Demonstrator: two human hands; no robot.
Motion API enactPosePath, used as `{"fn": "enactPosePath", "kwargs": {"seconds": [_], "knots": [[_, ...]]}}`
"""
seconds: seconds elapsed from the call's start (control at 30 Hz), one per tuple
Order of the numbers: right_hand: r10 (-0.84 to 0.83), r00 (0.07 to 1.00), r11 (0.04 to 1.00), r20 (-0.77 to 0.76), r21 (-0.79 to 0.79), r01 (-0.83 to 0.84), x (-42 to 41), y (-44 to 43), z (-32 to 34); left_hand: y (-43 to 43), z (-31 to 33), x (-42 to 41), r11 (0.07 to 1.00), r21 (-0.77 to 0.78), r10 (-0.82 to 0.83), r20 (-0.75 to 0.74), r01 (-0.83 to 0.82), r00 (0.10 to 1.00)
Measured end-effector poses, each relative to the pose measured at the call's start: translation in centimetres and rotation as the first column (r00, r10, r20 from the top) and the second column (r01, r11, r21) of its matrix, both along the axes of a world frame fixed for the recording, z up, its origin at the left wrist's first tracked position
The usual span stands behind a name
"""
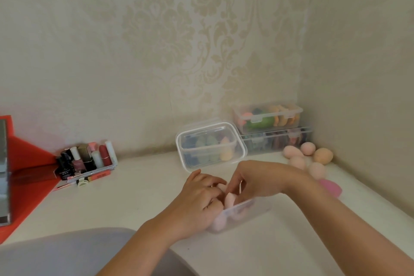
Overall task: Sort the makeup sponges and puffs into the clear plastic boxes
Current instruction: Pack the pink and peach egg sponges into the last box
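Head view, first question: how far is the sorting judged to be advanced?

Reply: It is judged well under way, not finished. Two latched boxes (267, 119) are stacked in the corner, filled with mixed colours. A third clear box (190, 159) beside them is loaded with blue, green and orange sponges. An open box (253, 210) at the near centre is partly filled with pale pink pieces. Several peach egg sponges (308, 148) and a darker pink sponge (329, 186) are left loose on the table (139, 199), to the right.

Second question: what is noted of the hands and the piece in work?

Reply: A pale pink sponge (229, 200) is pinched by the right hand (257, 179) just above the open box's far rim. Its long axis is set roughly upright, slightly tilted; the tapered end cannot be told. The left hand (197, 199) is curled into the box among the sponges; whether anything is grasped cannot be told.
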State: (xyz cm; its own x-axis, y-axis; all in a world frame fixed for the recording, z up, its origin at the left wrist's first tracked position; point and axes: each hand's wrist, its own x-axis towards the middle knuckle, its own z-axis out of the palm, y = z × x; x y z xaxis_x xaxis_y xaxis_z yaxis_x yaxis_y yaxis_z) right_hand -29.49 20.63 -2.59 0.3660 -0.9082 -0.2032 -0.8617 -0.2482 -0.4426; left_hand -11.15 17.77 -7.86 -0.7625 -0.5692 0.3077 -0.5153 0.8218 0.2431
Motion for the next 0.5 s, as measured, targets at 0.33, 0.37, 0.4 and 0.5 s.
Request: {"fn": "enactPosePath", "kwargs": {"seconds": [0.33,0.37,0.4,0.5], "knots": [[-0.027,0.999,0.998,-0.038,-0.061,0.025,0.9,-0.5,-1.0,-0.2,-0.1,-0.1,0.999,0.032,0.006,-0.023,-0.006,1.000],[-0.020,1.000,0.999,-0.019,-0.033,0.019,0.7,-0.5,-0.9,-0.2,-0.2,-0.1,0.999,0.051,0.014,-0.022,-0.013,1.000],[-0.014,1.000,1.000,0.002,0.000,0.014,0.4,-0.5,-0.8,-0.2,-0.2,-0.1,0.997,0.072,0.020,-0.020,-0.018,1.000],[-0.010,0.994,0.991,0.105,0.136,-0.005,-0.6,0.0,-0.2,0.1,0.1,-0.4,0.990,0.139,0.019,-0.058,-0.011,0.998]]}}
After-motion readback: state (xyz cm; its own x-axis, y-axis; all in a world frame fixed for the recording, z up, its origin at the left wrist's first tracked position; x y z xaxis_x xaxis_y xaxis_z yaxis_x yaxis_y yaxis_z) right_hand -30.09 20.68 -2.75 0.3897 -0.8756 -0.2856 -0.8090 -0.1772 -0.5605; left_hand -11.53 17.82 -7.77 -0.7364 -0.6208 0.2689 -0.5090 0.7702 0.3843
